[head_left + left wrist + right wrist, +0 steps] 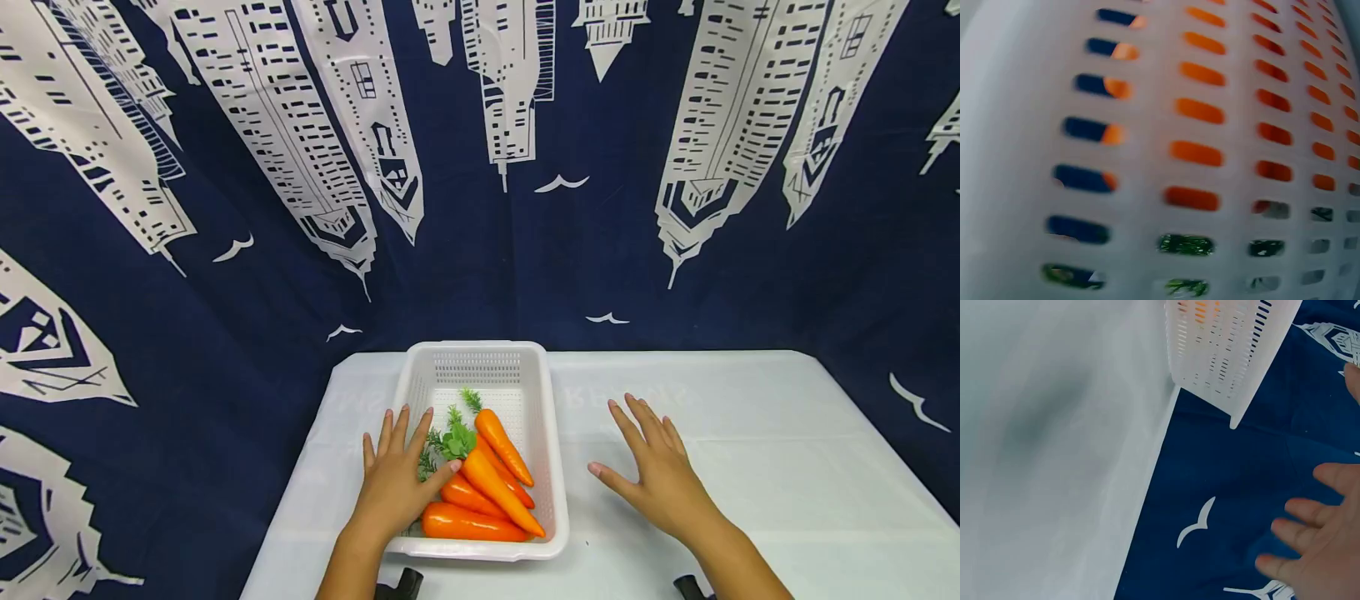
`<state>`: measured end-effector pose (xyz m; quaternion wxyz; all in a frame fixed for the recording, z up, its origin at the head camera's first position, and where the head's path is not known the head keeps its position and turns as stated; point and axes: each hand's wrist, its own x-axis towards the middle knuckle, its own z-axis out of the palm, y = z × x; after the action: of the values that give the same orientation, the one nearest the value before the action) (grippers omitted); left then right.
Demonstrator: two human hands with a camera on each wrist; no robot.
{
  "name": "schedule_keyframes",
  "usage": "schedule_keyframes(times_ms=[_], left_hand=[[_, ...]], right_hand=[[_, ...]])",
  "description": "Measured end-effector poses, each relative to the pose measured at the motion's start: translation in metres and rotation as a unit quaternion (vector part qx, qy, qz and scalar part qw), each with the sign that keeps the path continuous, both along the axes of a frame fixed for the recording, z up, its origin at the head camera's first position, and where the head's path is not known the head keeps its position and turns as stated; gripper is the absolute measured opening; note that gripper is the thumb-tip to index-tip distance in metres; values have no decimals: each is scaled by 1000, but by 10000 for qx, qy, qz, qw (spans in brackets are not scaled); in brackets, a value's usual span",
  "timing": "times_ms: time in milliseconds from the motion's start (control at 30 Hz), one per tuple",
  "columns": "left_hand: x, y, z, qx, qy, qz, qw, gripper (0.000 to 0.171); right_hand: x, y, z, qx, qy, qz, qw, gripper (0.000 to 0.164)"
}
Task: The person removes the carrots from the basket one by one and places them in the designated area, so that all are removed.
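Note:
Several orange carrots (487,479) with green leafy tops (457,437) lie in a white plastic basket (557,500). My left hand (399,485) is spread over the basket's left side, its fingers straight and its thumb overlapping the carrots in the head view. Nothing is held in it. From the left wrist, the slotted basket wall (1147,125) fills the picture, with orange and green showing through the holes. To the right of the basket, my right hand (663,479) hovers over the white table with fingers apart and holding nothing; its fingers (1297,534) also show in the right wrist view.
The white table (750,417) extends to the right of the basket. Behind it and at the left hangs a dark blue cloth (480,275) printed with white buildings and birds. Dark wrist devices (405,585) show at the bottom edge.

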<state>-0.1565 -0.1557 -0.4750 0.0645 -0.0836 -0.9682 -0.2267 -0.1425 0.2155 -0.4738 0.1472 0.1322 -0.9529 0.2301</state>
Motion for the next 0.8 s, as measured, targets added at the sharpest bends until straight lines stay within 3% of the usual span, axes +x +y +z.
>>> schedule_keyframes(times_ms=[167,267,467,800], left_hand=[[1,-9,4,760,59,209,9969,77],[0,-16,5,921,46,385,9950,71],[1,-26,1,1232,-392,606,9898,66],[6,-37,-7,1792,-925,611,9775,69]], right_hand=[[0,-5,0,-477,66,306,9984,81],[1,-10,0,-615,2,434,9972,74],[3,-19,-2,-696,-72,539,9961,69],[7,-31,-6,-762,5,745,9943,65]])
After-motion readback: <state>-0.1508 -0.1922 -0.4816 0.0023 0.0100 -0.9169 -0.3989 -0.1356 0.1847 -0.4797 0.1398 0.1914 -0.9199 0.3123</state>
